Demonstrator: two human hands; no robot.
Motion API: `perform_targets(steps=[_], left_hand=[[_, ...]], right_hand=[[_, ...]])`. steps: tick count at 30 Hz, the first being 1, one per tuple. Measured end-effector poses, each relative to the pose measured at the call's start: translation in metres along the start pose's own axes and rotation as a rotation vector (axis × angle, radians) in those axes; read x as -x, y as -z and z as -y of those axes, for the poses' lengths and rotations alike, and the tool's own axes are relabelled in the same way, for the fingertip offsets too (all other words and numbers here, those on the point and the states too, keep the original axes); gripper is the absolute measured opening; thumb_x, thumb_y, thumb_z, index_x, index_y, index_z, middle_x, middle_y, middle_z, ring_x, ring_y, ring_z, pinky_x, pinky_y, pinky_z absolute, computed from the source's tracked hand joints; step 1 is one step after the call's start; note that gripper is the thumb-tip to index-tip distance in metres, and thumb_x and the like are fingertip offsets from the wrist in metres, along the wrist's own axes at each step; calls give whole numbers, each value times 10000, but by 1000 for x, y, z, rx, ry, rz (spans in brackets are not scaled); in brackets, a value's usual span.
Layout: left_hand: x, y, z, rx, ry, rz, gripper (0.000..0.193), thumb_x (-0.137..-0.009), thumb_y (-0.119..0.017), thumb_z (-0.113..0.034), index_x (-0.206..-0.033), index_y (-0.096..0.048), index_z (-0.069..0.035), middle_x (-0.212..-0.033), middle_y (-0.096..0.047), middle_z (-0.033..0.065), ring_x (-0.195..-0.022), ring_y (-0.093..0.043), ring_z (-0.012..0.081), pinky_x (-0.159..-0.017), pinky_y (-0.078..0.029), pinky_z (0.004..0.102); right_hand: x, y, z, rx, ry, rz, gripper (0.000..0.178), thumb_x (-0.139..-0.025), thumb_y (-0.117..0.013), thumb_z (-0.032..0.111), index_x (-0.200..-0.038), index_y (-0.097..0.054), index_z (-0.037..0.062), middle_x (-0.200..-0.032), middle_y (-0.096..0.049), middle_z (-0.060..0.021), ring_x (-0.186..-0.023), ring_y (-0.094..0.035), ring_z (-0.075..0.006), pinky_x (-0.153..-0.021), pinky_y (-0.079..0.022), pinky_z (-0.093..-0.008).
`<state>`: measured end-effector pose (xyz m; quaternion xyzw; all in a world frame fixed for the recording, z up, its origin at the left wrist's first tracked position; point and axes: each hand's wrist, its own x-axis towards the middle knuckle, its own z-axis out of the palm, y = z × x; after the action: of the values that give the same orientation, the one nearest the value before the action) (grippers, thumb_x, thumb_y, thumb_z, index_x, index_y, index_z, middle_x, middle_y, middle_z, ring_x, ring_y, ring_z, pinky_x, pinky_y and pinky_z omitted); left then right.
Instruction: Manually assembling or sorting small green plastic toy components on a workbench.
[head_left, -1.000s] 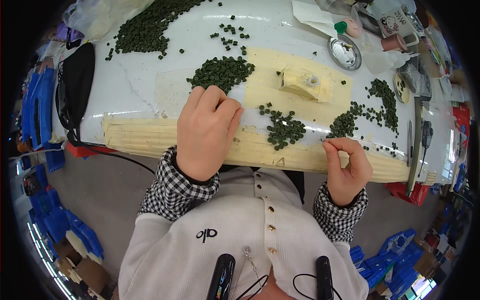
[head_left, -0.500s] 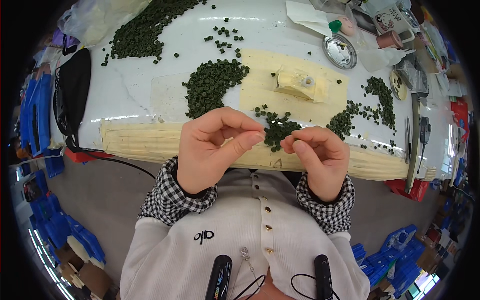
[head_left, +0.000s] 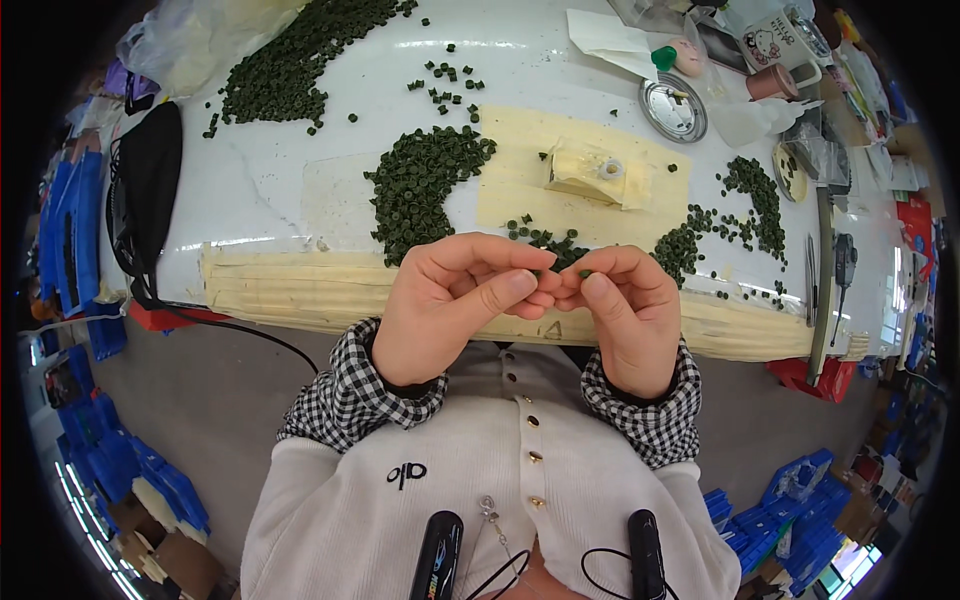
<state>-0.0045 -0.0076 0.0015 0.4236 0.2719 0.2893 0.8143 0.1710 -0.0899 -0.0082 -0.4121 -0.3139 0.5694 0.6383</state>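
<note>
My left hand [head_left: 450, 310] and my right hand [head_left: 630, 315] meet over the table's near edge, fingertips almost touching. Between the left thumb and index finger shows a small dark green spool-shaped part [head_left: 537, 274]. A second small green part [head_left: 585, 273] sits in the right thumb-and-finger pinch; both are mostly hidden by the fingers. Just beyond the fingertips lies a small heap of the same green parts [head_left: 560, 245], partly covered by my hands. A bigger heap [head_left: 420, 195] spreads behind my left hand, and another group [head_left: 680, 250] lies beyond my right.
A tape-covered block with a white ring [head_left: 600, 175] stands on a cream sheet [head_left: 510, 150]. Farther off are a large green heap [head_left: 290, 65], a round metal lid [head_left: 673, 108] and a mug [head_left: 775, 45]. A black cloth item [head_left: 145, 190] hangs at left; tweezers [head_left: 811, 280] lie right.
My two hands have come together from apart, the left moving right and slightly nearer my body. Green parts now show at both fingertips.
</note>
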Motion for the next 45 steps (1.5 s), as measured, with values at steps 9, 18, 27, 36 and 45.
perform_targets(steps=[9, 18, 27, 36, 45], left_hand=[[1, 6, 4, 117, -8, 33, 189, -905, -604, -44, -1083, -597, 20, -992, -673, 146, -877, -671, 179, -770, -568, 268], [1, 5, 5, 98, -50, 37, 189, -890, -611, -18, -1075, -609, 20, -960, -670, 135, -871, -652, 168, -763, -547, 272], [1, 2, 3, 128, -26, 20, 161, -882, -617, 7, -1040, -626, 35, -941, -682, 123, -839, -663, 143, -760, -551, 254], [2, -1, 8, 107, -79, -23, 137, -879, -628, 8, -1011, -641, 42, -923, -686, 117, -816, -670, 135, -757, -561, 244], [0, -3, 10, 92, -109, -70, 129, -878, -627, 15, -1004, -640, 43, -924, -685, 112, -829, -666, 131, -762, -558, 238]], right_hand=[[-1, -11, 3, 209, 185, -16, 186, -837, -592, -86, -1021, -588, -53, -985, -654, -138, -917, -644, -159, -828, -514, -274], [-4, -14, 5, 309, 190, -27, 137, -838, -622, -88, -972, -632, -63, -929, -641, -108, -867, -634, -140, -781, -506, -248], [-5, -16, 2, 267, 163, -44, 99, -851, -632, -59, -947, -612, -48, -924, -615, -89, -855, -615, -128, -769, -502, -244], [-5, -21, -4, 474, 317, -79, 121, -815, -664, -61, -929, -634, -37, -909, -617, -90, -819, -587, -139, -717, -482, -252], [-4, -22, -3, 739, 493, -124, 175, -776, -691, -68, -944, -660, -31, -881, -651, -121, -775, -623, -188, -697, -492, -262]])
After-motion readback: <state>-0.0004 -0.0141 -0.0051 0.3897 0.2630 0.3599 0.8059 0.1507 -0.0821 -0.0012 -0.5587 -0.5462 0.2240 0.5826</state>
